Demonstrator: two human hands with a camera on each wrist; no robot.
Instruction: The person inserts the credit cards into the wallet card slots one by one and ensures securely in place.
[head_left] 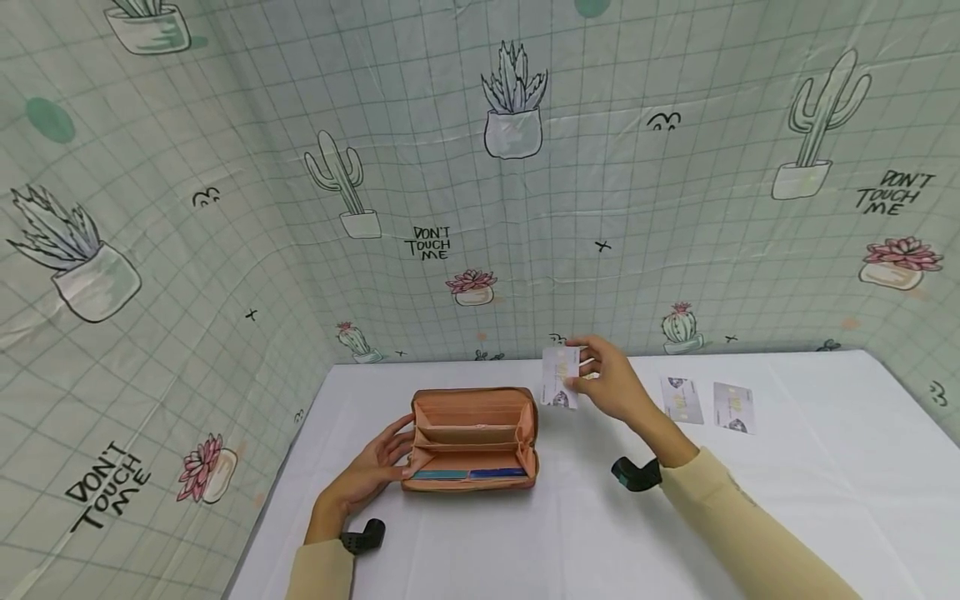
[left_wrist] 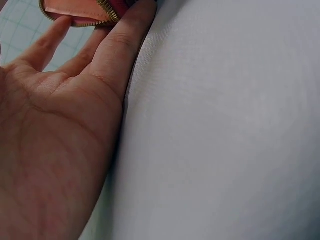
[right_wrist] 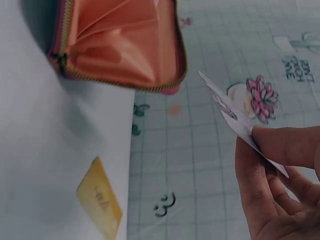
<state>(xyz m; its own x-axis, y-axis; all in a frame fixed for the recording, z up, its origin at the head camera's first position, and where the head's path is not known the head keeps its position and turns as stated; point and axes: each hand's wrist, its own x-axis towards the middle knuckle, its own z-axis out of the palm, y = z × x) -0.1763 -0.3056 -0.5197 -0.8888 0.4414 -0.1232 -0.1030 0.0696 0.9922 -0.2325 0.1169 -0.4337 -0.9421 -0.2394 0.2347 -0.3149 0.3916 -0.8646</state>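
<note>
An unzipped orange-brown wallet [head_left: 472, 481] stands on the white table, its compartments spread; blue cards [head_left: 497, 472] show in the nearest one. My left hand [head_left: 367, 468] holds the wallet's left side, thumb at the near corner and fingers along the side. In the left wrist view, fingertips [left_wrist: 62, 22] meet the zipped edge. My right hand [head_left: 611, 383] pinches a whitish card [head_left: 557, 379] between thumb and fingers, right of and beyond the wallet. The right wrist view shows this card [right_wrist: 232, 116] nearly edge-on, apart from the wallet.
Two more printed cards, one [head_left: 681, 401] nearer and another [head_left: 734, 408] farther right, lie flat on the table [head_left: 570, 542]. A yellow card [right_wrist: 99, 197] lies on the table in the right wrist view. A cactus-print cloth [head_left: 592, 192] hangs behind and at the sides.
</note>
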